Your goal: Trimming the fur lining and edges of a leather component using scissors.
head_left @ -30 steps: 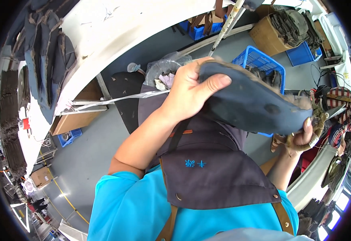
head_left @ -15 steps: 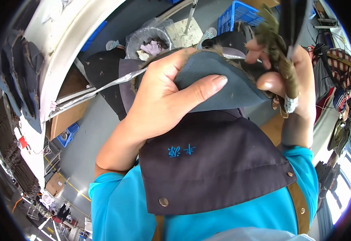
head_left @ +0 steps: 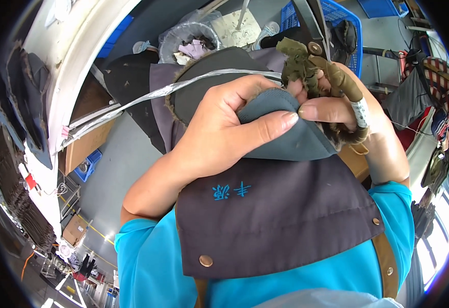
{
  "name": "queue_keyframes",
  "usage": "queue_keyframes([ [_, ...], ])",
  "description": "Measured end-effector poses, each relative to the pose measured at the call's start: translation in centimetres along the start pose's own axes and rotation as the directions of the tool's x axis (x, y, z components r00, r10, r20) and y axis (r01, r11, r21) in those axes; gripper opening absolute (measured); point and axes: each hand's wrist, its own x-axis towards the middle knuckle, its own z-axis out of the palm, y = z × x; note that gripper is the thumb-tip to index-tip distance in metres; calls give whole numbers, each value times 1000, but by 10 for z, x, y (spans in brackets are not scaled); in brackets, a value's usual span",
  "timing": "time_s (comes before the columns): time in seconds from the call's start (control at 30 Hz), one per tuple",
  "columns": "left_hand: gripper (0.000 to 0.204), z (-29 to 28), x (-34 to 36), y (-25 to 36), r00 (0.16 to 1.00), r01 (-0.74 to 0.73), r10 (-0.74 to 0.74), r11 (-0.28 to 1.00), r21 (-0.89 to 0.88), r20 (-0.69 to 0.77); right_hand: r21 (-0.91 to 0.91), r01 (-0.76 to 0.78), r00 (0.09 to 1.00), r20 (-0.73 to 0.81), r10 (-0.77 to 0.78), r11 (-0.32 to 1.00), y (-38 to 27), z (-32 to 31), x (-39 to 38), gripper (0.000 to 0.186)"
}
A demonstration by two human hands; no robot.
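My left hand (head_left: 211, 128) grips a folded dark blue-grey fabric piece (head_left: 291, 136) with a brown furry edge, thumb on top. My right hand (head_left: 335, 109) pinches the fold near my left thumb; the thumb tips almost meet. Large scissors (head_left: 314, 49), their handles wrapped in olive cloth, hang in that same right hand with the blades pointing away. Whether the blades are apart is hard to tell. Behind my left hand spreads a dark grey fur-edged panel (head_left: 209, 72); I cannot tell if it is part of the same piece. A shiny grey strip (head_left: 168, 90) crosses over it.
A bin lined with clear plastic (head_left: 190, 38) holds scraps beyond my lap. At the far right stands a blue crate (head_left: 357, 41). Dark fabric pieces (head_left: 32, 102) lie on the white table at left. More cloth (head_left: 437, 82) is piled at right.
My right hand has moved left toward my left thumb and now pinches the fold. The scissors have shifted left with it. More of the dark grey panel shows behind my left hand.
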Motion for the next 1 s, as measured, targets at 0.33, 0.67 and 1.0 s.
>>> queue_keyframes([
  [0.33, 16, -5, 2, -5, 899, -283, 287, 957, 61, -330, -591, 216, 696, -465, -547, 777, -5, -4, -52, 59],
  [0.67, 23, 5, -4, 3, 945, -221, 196, 973, -68, -260, -937, 48, 847, -146, -511, 346, -1, 0, -47, 37],
  [1.0, 22, 1, -9, -7, 941, -289, 291, 957, 32, -173, -952, 60, 922, -62, -382, 299, -3, -4, -49, 27],
])
